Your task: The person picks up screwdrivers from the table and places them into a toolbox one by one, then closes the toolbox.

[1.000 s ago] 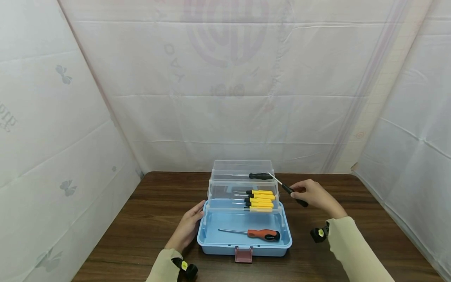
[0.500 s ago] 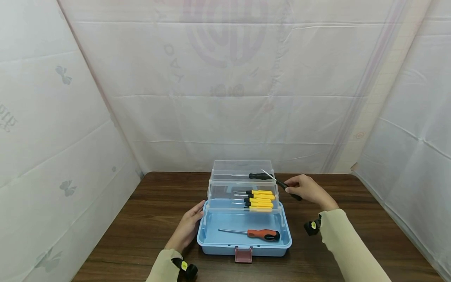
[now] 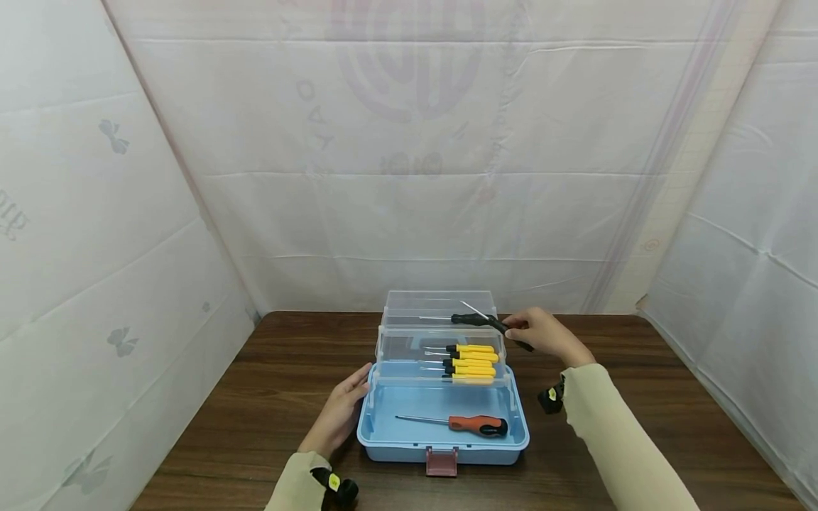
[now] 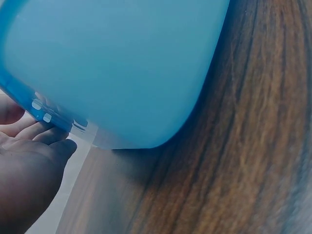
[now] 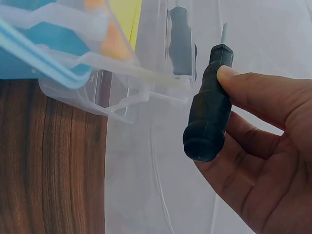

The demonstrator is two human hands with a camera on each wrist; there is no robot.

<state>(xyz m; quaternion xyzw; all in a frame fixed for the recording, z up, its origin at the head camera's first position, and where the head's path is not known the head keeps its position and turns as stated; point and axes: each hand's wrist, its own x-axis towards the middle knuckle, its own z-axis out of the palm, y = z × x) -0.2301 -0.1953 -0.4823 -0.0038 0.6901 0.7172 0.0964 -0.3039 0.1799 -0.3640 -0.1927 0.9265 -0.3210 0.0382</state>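
My right hand pinches a screwdriver with a black handle between thumb and fingers. Its thin metal shaft points up and to the left, overlapping the upper clear tray in the head view. Another black-handled screwdriver lies in that tray. Several yellow-handled screwdrivers lie in the clear tray below. In the blue base of the toolbox rests an orange-and-black screwdriver. Against the box's left side my left hand rests, fingers extended along it; the left wrist view shows its fingers at the edge.
The toolbox stands open on a dark wooden table, its pink latch hanging at the front. White sheeting encloses the table at the back and both sides. Clear hinged arms join the trays to the base.
My right hand has moved left and away from me with the black-handled screwdriver, bringing its shaft over the upper tray. The left hand and the toolbox have stayed put.
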